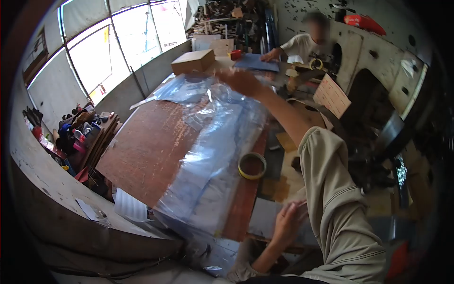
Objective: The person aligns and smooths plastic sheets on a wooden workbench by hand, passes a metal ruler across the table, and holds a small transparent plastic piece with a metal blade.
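My right hand (238, 81) is stretched out over the far end of the clear plastic sheeting (213, 146). Motion blurs its fingers, so their grip cannot be read. The crinkled, shiny sheeting lies lengthwise over a reddish-brown board (146, 142). Low on the right, my left hand (286, 221) is near the table's edge with its fingers curled together. My right sleeve hides part of its fingertips, and anything in them cannot be made out. A roll of tape (252, 165) rests at the sheeting's right side, between the two hands.
A cardboard box (193, 62) stands at the far end. Beyond, a person (307, 47) has a hand on a blue sheet (257, 62). Mixed items (78, 135) are piled at left, near a white foam roll (131, 206). A printed cardboard piece (332, 96) leans at right.
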Tool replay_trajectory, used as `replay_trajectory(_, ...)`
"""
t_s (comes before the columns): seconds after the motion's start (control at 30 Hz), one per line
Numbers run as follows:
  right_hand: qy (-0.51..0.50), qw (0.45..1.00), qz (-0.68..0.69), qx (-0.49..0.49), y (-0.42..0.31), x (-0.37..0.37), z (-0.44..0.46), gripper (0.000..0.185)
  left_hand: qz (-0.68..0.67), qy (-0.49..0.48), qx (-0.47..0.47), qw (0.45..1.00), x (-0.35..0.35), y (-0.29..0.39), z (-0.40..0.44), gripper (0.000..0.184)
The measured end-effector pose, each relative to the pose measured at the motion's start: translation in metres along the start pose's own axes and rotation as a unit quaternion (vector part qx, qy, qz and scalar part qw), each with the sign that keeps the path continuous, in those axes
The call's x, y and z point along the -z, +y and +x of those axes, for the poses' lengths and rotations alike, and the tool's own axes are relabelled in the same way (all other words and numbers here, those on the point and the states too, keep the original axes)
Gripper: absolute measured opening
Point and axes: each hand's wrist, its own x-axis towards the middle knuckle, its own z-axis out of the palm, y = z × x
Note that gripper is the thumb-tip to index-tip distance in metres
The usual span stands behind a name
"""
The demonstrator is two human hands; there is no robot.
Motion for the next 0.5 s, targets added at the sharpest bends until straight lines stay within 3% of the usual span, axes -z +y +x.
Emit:
replay_trajectory(0.03, 0.029, 0.987, 0.151, -0.055, 0.012, 0.022, 0.010, 0.023, 0.039, -0.006, -0.032, 0.999, -0.013, 0.005, -0.001, 0.019)
replay_trajectory(0.13, 0.139, 0.984, 0.105, -0.037, 0.022, 0.140, 0.041, 0.024, 0.090, 0.007, -0.045, 0.995, -0.017, 0.006, 0.001, 0.013)
replay_trajectory(0.17, -0.007, 0.969, 0.134, -0.210, 0.034, 0.173, 0.042, 0.028, 0.100, 0.005, -0.056, 0.993, -0.018, 0.006, 0.001, 0.007)
replay_trajectory(0.23, 0.021, 0.937, 0.227, -0.265, 0.041, 0.243, 0.039, 0.027, 0.125, -0.011, -0.079, 0.989, -0.020, 0.005, 0.000, 0.005)
replay_trajectory(0.27, 0.193, 0.928, 0.286, -0.139, 0.015, 0.304, 0.052, 0.023, 0.119, -0.047, -0.103, 0.986, -0.020, 0.004, 0.000, 0.009)
replay_trajectory(0.33, 0.230, 0.861, 0.407, -0.202, 0.003, 0.373, 0.048, 0.020, 0.121, -0.091, -0.110, 0.982, -0.023, 0.003, -0.001, 0.007)
replay_trajectory(0.4, 0.244, 0.894, 0.346, -0.144, 0.002, 0.435, 0.029, 0.019, 0.121, -0.108, -0.099, 0.982, -0.035, 0.001, -0.008, 0.007)
replay_trajectory(0.5, 0.103, 0.934, 0.334, -0.078, -0.019, 0.536, -0.008, 0.024, 0.131, -0.139, -0.075, 0.979, -0.056, -0.001, -0.022, 0.009)
